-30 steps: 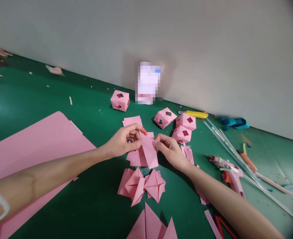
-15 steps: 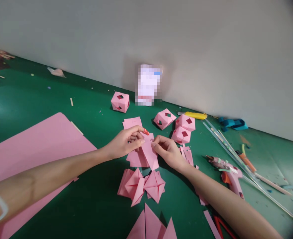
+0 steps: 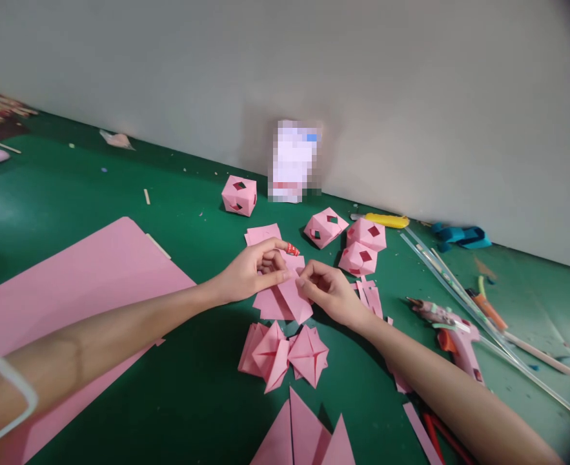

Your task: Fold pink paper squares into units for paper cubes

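Between my two hands is a small piece of pink paper [image 3: 295,298], held up at a slant over other pink sheets [image 3: 268,305] on the green table. My left hand [image 3: 260,268] pinches its left edge between thumb and fingers; a red wrap covers one fingertip. On the opposite edge, my right hand [image 3: 328,290] grips with thumb and curled forefinger. Just below lie folded pink paper pieces [image 3: 308,356], and larger pointed pink folds [image 3: 297,433] stand at the bottom edge. Past my right hand sit two joined pink paper boxes with diamond holes [image 3: 359,258].
A large pink sheet [image 3: 115,258] covers the left side under my left arm. To the right lie a pink glue gun [image 3: 452,329], clear glue sticks [image 3: 427,261] and a yellow cutter [image 3: 386,221]. A blurred-out screen [image 3: 293,161] leans on the wall, near another pink box [image 3: 239,196].
The whole view has shifted slightly, so things appear a little further right and up. Both hands keep their hold on the pink paper, with hardly any change in pose.
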`<move>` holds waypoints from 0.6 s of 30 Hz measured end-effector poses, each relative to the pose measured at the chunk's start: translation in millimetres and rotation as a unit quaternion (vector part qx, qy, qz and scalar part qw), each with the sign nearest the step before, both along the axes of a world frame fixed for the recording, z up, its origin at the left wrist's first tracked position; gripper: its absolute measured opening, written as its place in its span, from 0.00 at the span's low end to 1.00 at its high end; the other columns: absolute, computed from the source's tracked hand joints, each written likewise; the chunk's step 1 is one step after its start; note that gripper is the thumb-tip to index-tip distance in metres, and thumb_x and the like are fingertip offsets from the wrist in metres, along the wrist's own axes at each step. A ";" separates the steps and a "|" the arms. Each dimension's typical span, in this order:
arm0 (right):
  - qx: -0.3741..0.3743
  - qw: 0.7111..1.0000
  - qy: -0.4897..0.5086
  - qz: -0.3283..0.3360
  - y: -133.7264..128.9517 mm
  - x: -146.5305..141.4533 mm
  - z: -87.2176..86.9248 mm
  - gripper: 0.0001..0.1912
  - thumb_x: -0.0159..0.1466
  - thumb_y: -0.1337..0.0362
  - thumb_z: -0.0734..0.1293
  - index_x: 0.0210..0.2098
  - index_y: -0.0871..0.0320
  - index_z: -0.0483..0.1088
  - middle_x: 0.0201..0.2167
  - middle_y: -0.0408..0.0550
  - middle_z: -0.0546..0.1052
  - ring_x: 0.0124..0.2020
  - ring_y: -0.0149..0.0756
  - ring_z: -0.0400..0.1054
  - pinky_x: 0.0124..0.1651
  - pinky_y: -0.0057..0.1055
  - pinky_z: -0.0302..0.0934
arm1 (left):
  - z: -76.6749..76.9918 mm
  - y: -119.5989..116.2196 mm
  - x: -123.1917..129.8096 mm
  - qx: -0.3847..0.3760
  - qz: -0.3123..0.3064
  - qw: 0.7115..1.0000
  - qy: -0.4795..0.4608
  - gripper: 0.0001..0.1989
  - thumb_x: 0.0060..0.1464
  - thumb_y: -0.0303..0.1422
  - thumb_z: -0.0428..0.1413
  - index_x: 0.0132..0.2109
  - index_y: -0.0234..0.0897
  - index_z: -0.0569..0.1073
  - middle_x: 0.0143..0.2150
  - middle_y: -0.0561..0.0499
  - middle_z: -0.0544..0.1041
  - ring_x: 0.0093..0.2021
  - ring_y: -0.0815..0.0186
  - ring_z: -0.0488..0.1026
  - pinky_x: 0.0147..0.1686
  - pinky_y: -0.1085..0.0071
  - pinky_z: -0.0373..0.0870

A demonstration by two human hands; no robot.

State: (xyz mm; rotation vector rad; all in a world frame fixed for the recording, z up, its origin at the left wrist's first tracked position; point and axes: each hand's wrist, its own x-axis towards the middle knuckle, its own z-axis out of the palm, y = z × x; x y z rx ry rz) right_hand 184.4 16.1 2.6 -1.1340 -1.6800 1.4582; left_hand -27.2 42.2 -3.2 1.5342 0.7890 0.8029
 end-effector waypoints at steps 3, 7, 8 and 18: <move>0.004 1.000 -0.013 0.009 -0.9 -0.3 0.1 0.16 0.64 0.54 0.69 0.28 0.57 0.65 0.24 0.40 0.68 0.24 0.29 0.57 0.27 0.28 0.51 | -0.3 -0.4 0.9 0.000 -0.013 1.000 0.018 0.17 0.58 0.33 0.60 0.52 0.37 0.68 0.33 0.55 0.73 0.34 0.69 0.72 0.35 0.71 0.67; 0.010 1.000 -0.026 0.012 -1.7 -1.7 -0.3 0.16 0.65 0.53 0.68 0.28 0.57 0.65 0.24 0.41 0.69 0.24 0.29 0.56 0.27 0.28 0.51 | 0.9 -0.9 3.1 -0.007 -0.035 0.999 0.034 0.19 0.58 0.35 0.60 0.55 0.37 0.67 0.36 0.53 0.76 0.37 0.67 0.74 0.38 0.69 0.68; 0.008 1.000 -0.024 0.010 -1.7 -2.1 -0.2 0.17 0.65 0.52 0.68 0.28 0.57 0.65 0.24 0.41 0.69 0.24 0.29 0.57 0.27 0.28 0.51 | 1.6 -0.9 3.5 -0.005 -0.031 0.999 0.031 0.19 0.58 0.35 0.60 0.55 0.37 0.67 0.34 0.54 0.75 0.37 0.68 0.74 0.40 0.69 0.69; -0.012 1.000 -0.015 0.009 -1.7 -2.2 3.0 0.20 0.62 0.47 0.70 0.28 0.57 0.65 0.23 0.39 0.65 0.23 0.29 0.56 0.26 0.28 0.52 | 7.9 -0.3 1.9 -0.033 0.027 0.999 -0.008 0.17 0.56 0.33 0.62 0.51 0.35 0.69 0.29 0.58 0.69 0.28 0.72 0.67 0.32 0.73 0.65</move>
